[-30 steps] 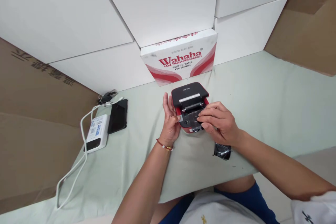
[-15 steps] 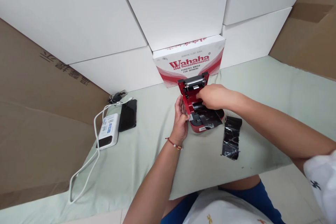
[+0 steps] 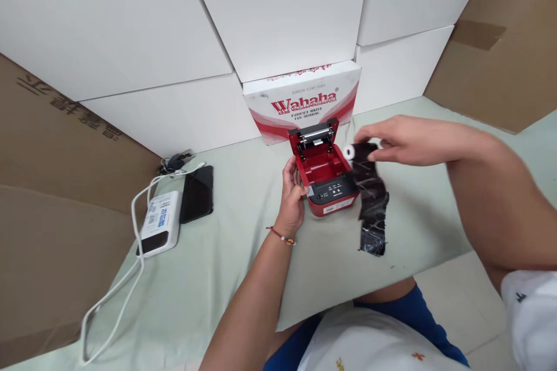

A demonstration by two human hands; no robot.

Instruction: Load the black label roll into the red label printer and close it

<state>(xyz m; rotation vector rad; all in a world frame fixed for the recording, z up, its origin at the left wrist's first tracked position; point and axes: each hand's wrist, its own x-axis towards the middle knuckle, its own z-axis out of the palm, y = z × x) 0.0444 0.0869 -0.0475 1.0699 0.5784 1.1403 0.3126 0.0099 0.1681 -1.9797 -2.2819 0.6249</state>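
Observation:
A small red and black label printer [image 3: 333,208] sits on the cloth with its lid [image 3: 314,133] raised, and its red paper bay holds nothing. My left hand [image 3: 293,200] grips the printer's left side, thumb at the front corner and fingers along the outer wall. Beside the printer's right edge, my right hand [image 3: 404,139] pinches a black paper roll [image 3: 364,171] with a white core, slightly blurred. The roll's loose tail hangs down, in front of a crumpled black strip [image 3: 373,236] lying on the cloth.
Behind the printer a white and red Wahaha carton [image 3: 304,104] leans against white boxes [image 3: 278,17]. Left lie a black phone [image 3: 198,194], a white power bank [image 3: 163,220] and a looped white cable [image 3: 138,226]. Brown cardboard [image 3: 52,232] walls both sides.
My right hand has drawn the black paper roll out of the printer's bay and moved it right. My left hand stays on the printer. The view has shifted slightly.

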